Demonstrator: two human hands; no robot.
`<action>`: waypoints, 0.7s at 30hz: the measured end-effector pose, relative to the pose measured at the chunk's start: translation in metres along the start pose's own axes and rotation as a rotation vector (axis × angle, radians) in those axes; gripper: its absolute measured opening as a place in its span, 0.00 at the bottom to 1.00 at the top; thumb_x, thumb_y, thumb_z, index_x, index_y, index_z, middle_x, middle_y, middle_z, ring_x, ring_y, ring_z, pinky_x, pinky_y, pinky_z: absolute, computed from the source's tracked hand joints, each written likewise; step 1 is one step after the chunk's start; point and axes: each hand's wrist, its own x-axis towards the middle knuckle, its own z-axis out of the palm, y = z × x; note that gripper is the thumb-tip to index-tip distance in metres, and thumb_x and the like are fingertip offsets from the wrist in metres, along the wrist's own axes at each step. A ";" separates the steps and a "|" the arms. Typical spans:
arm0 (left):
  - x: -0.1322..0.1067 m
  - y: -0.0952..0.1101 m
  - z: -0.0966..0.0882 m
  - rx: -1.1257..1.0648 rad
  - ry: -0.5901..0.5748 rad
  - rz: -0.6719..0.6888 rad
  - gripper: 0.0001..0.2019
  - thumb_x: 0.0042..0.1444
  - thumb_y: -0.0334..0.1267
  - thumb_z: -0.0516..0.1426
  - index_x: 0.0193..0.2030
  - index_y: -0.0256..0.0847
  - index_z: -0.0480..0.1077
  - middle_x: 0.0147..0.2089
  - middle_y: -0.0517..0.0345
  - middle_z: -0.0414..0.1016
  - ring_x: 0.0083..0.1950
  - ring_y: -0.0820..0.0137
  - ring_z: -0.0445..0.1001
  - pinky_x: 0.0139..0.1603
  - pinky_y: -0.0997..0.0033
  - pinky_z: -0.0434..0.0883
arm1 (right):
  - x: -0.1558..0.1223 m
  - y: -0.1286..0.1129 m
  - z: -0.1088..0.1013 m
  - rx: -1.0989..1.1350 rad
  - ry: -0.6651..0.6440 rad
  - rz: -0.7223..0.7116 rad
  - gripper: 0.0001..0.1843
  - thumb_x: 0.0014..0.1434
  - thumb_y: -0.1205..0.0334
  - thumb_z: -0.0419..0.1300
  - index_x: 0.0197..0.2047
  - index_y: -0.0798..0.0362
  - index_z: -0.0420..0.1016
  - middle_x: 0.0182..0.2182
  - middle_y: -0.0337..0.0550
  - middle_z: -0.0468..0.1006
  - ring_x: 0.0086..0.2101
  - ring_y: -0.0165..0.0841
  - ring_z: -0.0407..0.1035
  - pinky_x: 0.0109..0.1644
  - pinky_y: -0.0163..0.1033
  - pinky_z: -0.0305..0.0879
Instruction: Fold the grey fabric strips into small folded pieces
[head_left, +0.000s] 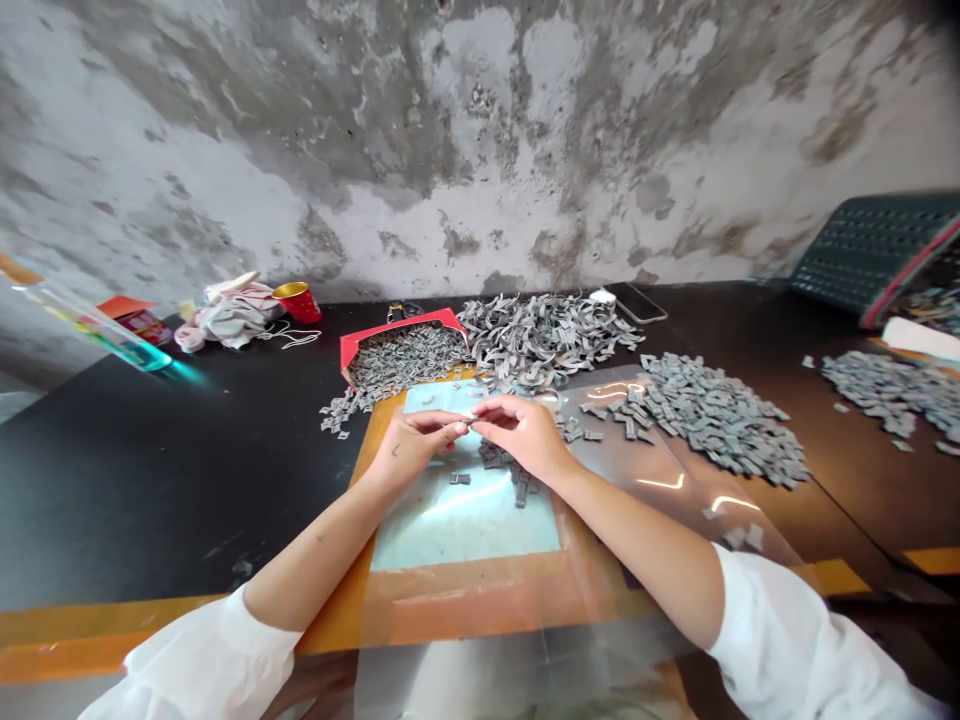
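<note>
My left hand (416, 447) and my right hand (523, 435) meet above a pale blue board (465, 525), their fingertips pinching a small grey piece (466, 425) between them. Its material is hard to tell at this size. A few similar pieces (495, 456) lie on the board just below my hands, and a short stack (521, 488) stands near my right hand. A heap of small grey pieces (712, 420) spreads to the right, beyond a clear plastic sheet (637, 470). Long grey strips (544, 335) are piled farther ahead.
A red-rimmed box lid (390, 328) full of grey pieces sits ahead on the black table (150, 480). Farther left are a red cup (297, 302), crumpled cloth (229, 318) and a glass tube (90, 325). A phone (637, 303), green crate (874, 250) and another grey heap (892, 395) lie right.
</note>
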 end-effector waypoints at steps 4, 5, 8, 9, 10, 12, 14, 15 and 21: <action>0.001 -0.001 0.001 0.011 0.035 -0.021 0.17 0.38 0.47 0.69 0.32 0.36 0.81 0.20 0.60 0.71 0.21 0.77 0.63 0.23 0.75 0.63 | -0.001 0.003 0.001 -0.012 0.002 -0.030 0.10 0.53 0.56 0.65 0.37 0.52 0.79 0.33 0.41 0.82 0.33 0.32 0.75 0.38 0.35 0.70; 0.001 -0.001 0.000 0.011 0.042 -0.030 0.18 0.37 0.47 0.70 0.32 0.36 0.81 0.19 0.61 0.70 0.21 0.77 0.62 0.22 0.75 0.62 | -0.001 0.003 0.002 0.005 -0.003 -0.024 0.11 0.52 0.56 0.66 0.37 0.52 0.79 0.33 0.41 0.82 0.33 0.32 0.76 0.38 0.35 0.71; 0.002 -0.002 -0.001 0.004 0.030 -0.048 0.18 0.39 0.49 0.69 0.32 0.36 0.80 0.18 0.61 0.69 0.20 0.77 0.62 0.22 0.75 0.61 | -0.003 0.004 0.003 0.039 -0.024 -0.009 0.13 0.52 0.55 0.66 0.41 0.51 0.79 0.33 0.41 0.82 0.34 0.33 0.77 0.40 0.37 0.72; 0.002 -0.002 -0.001 0.006 0.020 -0.045 0.18 0.41 0.50 0.68 0.31 0.36 0.80 0.18 0.61 0.68 0.20 0.77 0.63 0.21 0.75 0.61 | -0.003 0.003 0.003 0.034 -0.024 -0.010 0.14 0.52 0.55 0.66 0.42 0.50 0.79 0.33 0.41 0.82 0.35 0.33 0.77 0.41 0.37 0.72; 0.001 -0.003 -0.001 0.012 0.007 -0.039 0.18 0.42 0.51 0.67 0.30 0.36 0.79 0.18 0.61 0.68 0.20 0.77 0.63 0.21 0.75 0.61 | -0.004 0.002 0.003 0.022 -0.019 -0.015 0.14 0.52 0.55 0.66 0.42 0.50 0.79 0.33 0.41 0.82 0.34 0.33 0.77 0.41 0.37 0.72; 0.001 -0.003 -0.002 0.033 -0.024 -0.023 0.18 0.44 0.52 0.66 0.28 0.36 0.78 0.18 0.61 0.68 0.20 0.77 0.63 0.21 0.75 0.62 | -0.005 0.000 0.003 -0.009 -0.002 -0.031 0.13 0.53 0.54 0.65 0.41 0.50 0.79 0.33 0.41 0.82 0.34 0.33 0.77 0.40 0.37 0.72; 0.001 -0.005 -0.002 0.057 -0.043 -0.013 0.18 0.46 0.52 0.65 0.28 0.36 0.78 0.21 0.59 0.71 0.21 0.77 0.64 0.22 0.75 0.62 | -0.005 -0.002 0.001 -0.033 0.006 -0.044 0.11 0.54 0.54 0.65 0.38 0.50 0.80 0.33 0.41 0.82 0.33 0.33 0.76 0.39 0.36 0.71; 0.001 -0.005 -0.003 0.067 -0.054 -0.014 0.18 0.46 0.52 0.65 0.29 0.36 0.78 0.23 0.58 0.72 0.21 0.77 0.64 0.23 0.75 0.63 | -0.005 -0.003 0.000 -0.046 0.006 -0.045 0.11 0.55 0.53 0.64 0.37 0.51 0.80 0.32 0.41 0.82 0.32 0.33 0.76 0.38 0.36 0.71; 0.000 -0.007 -0.004 0.173 -0.126 0.043 0.17 0.52 0.51 0.62 0.36 0.38 0.79 0.30 0.55 0.76 0.24 0.76 0.66 0.26 0.74 0.66 | -0.002 -0.005 -0.005 -0.257 0.021 -0.065 0.06 0.57 0.59 0.62 0.32 0.50 0.79 0.29 0.37 0.81 0.31 0.31 0.74 0.36 0.33 0.64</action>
